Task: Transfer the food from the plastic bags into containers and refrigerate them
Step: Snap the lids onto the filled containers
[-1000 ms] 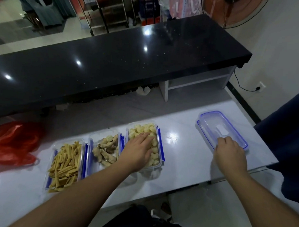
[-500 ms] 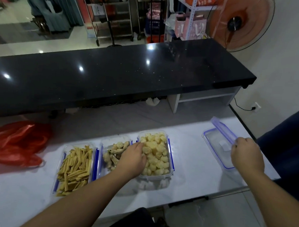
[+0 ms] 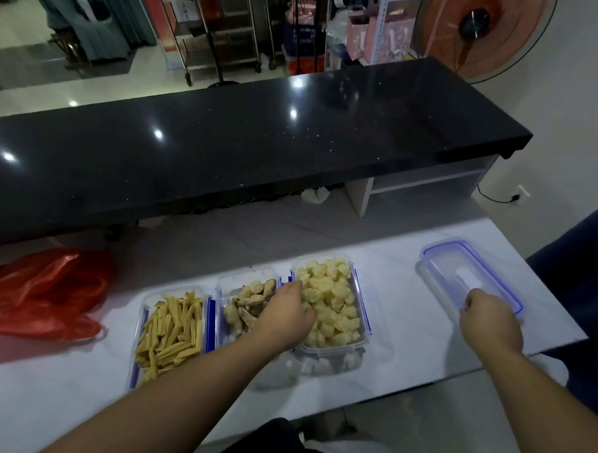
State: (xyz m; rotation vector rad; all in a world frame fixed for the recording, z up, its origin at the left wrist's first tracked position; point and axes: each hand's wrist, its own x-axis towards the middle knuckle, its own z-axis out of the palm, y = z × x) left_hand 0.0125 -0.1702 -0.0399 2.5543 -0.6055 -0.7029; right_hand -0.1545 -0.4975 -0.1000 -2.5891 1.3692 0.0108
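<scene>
White table point(image 3: 406, 337), black counter point(image 3: 246, 142) at 12, fan point(image 3: 477, 32) at 1; my left hand point(image 3: 283, 318) rests flat on tubs point(image 3: 331, 306), right hand point(image 3: 488, 323) pinches lid point(image 3: 460, 271).

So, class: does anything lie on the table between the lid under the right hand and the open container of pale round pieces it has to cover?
Nothing visible does. Bare white table separates the lid from the container; but the left hand rests over that container's near-left rim.
</scene>
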